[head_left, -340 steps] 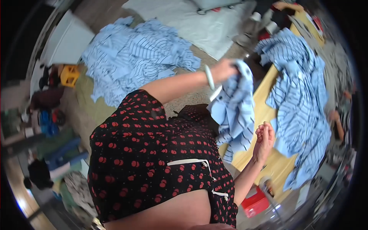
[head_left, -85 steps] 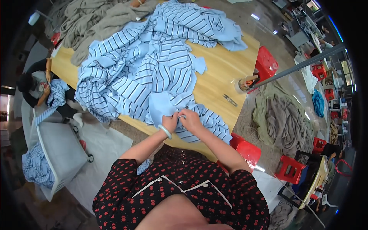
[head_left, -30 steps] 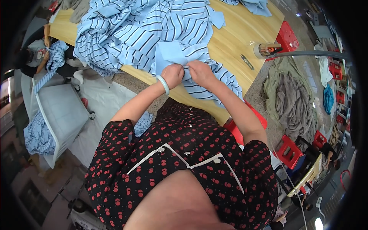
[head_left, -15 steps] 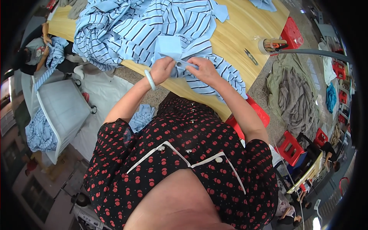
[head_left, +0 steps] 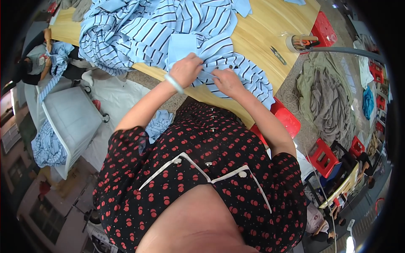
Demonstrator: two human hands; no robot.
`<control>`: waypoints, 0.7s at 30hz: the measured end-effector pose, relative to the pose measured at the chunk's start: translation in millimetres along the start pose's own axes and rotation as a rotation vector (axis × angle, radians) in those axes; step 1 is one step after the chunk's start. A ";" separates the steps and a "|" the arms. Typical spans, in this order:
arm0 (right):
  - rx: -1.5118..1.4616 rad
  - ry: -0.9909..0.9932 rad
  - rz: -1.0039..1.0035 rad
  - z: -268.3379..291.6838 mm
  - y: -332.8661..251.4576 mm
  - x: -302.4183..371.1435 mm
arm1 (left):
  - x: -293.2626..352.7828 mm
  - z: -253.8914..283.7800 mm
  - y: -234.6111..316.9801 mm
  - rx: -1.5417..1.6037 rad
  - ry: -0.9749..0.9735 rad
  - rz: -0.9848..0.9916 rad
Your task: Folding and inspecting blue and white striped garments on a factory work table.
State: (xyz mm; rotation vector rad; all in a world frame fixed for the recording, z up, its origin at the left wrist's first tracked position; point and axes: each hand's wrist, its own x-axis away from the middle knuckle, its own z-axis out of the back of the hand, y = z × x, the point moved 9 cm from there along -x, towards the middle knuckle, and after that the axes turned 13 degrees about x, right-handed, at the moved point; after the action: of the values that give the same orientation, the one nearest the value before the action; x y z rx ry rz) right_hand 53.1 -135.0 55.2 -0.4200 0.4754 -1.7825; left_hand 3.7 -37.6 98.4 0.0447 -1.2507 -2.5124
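Note:
On the table's near edge lies a light blue shirt with dark and white stripes, its plain blue collar or panel turned up near the middle. My left hand, with a pale bangle at the wrist, has its fingers closed on the plain blue edge strip of the shirt. Close by on the right, my right hand pinches the same strip. Dark round buttons show on the cloth just beyond the right hand. The fingertips of both hands are partly hidden.
More striped cloth is heaped at the table's left. Small thread snips and a tub of tools sit to the right. Red stools stand beside the table. A wheeled white bin is at left, near another person's hands.
My hands have moved slightly apart along the strip, the left lifting over it and the right shifting a little right. Dark buttons now show beyond the right hand.

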 end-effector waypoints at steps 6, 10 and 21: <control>0.020 -0.036 -0.007 -11.9 -2.3 9.2 | -30.9 -59.0 -42.1 -0.292 -0.337 0.099; -0.008 -0.010 -0.067 -8.5 -3.0 8.9 | -32.8 -73.4 -41.5 -0.291 -0.408 -0.027; -0.166 0.006 -0.216 23.3 -7.0 -5.5 | -49.5 -22.4 -21.8 0.147 -0.173 -0.075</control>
State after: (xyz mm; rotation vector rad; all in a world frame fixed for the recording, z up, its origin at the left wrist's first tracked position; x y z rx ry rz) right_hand 60.7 -130.4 78.6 -0.6002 0.6037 -1.9591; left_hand 48.1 -27.4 61.8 -0.0947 -1.5271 -2.5279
